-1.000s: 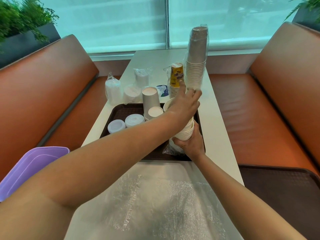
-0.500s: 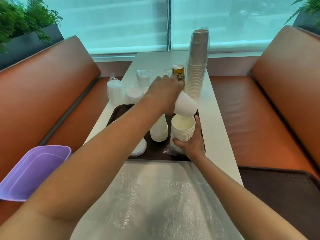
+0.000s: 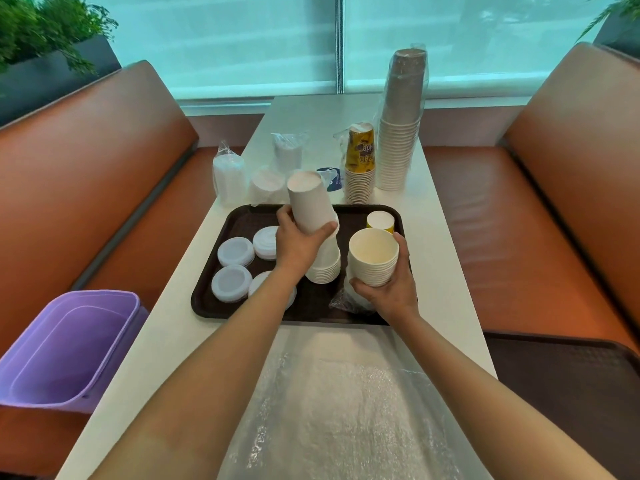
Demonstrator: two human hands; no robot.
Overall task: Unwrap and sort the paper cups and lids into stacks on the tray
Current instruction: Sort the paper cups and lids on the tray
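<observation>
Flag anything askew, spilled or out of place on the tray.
The inverted white cup stack on the brown tray leans left at its top, where the left hand grips it. Crumpled plastic wrap lies on the tray under the right hand. Nothing spilled.

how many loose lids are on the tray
4 visible: far-left, near-left, one behind the left hand, one mostly under the left forearm. More may be hidden.

Both arms outstretched (forearms bare), left hand [image 3: 298,237] and right hand [image 3: 391,289] curled, fingers [image 3: 401,244] gripping.
</observation>
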